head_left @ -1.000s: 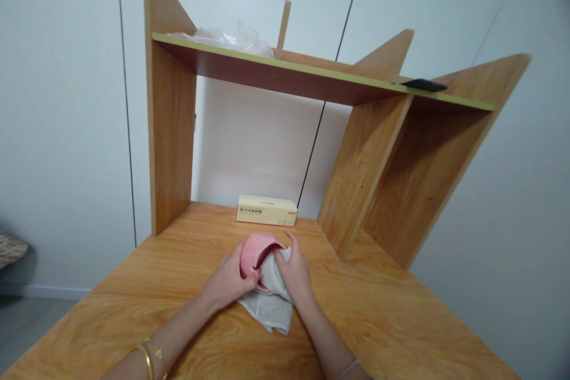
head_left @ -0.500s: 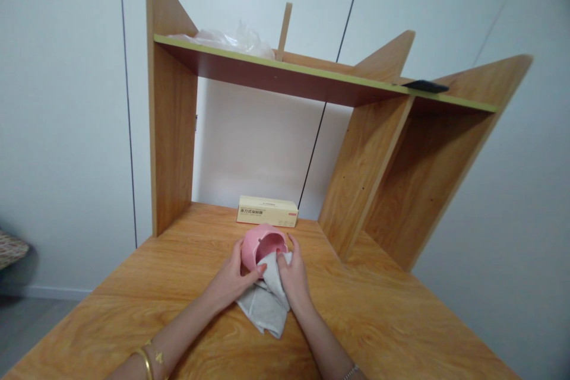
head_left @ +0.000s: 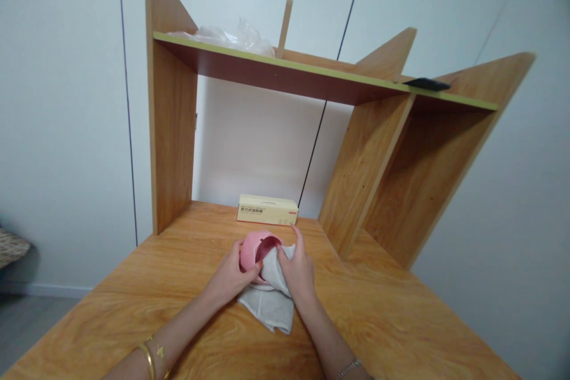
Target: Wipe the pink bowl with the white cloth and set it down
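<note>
A small pink bowl [head_left: 252, 246] is tipped on its side on the wooden desk [head_left: 146, 285], its opening facing right. My left hand [head_left: 231, 278] is wrapped round the bowl's left side and holds it. My right hand [head_left: 299, 272] grips a grey cloth [head_left: 269, 303] and presses part of it into the bowl's opening. The rest of the cloth hangs down onto the desk between my wrists.
A flat beige box [head_left: 267, 209] lies at the back of the desk, just behind the bowl. A wooden shelf unit [head_left: 171, 130] rises over the desk, with crumpled clear plastic [head_left: 231, 37] and a dark flat object [head_left: 425, 84] on top. White wall panels stand behind.
The bowl has turned a little in my left hand and sunk slightly. My right hand has pushed the cloth further into the bowl's opening. The cloth's loose end has shifted right.
</note>
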Tool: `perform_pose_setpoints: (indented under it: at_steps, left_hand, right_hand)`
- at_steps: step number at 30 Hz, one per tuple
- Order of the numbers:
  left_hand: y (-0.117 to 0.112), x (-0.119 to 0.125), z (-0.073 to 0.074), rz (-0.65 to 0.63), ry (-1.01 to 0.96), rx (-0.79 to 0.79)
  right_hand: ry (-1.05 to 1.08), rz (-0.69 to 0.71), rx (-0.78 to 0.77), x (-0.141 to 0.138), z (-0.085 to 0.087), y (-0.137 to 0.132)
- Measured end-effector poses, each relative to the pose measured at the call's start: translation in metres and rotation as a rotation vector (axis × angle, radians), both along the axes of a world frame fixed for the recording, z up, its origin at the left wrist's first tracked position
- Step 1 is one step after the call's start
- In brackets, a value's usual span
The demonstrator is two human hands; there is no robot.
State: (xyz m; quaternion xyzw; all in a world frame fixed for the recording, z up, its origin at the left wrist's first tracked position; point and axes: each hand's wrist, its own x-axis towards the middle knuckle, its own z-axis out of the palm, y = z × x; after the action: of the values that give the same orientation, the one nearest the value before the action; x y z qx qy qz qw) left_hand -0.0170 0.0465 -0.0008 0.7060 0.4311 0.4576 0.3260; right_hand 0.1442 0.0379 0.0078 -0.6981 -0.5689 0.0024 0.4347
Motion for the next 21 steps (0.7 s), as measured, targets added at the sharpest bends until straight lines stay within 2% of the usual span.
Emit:
perform_pose_setpoints:
  at_steps: [7,14,21]
  left_hand:
    - [0.002,-0.001,-0.002,-0.006,-0.038,-0.035]
    - [-0.001,-0.001,0.000,-0.032,0.005,0.002]
    - [-0.002,0.000,0.002,-0.084,-0.018,0.013]
  right_hand:
    - [0.197,0.168,0.054,0.005,-0.016,0.013]
    - [0.143,0.140,-0.067,0.006,-0.016,0.012]
    - [0.148,0.160,-0.017,0.004,-0.018,0.009]
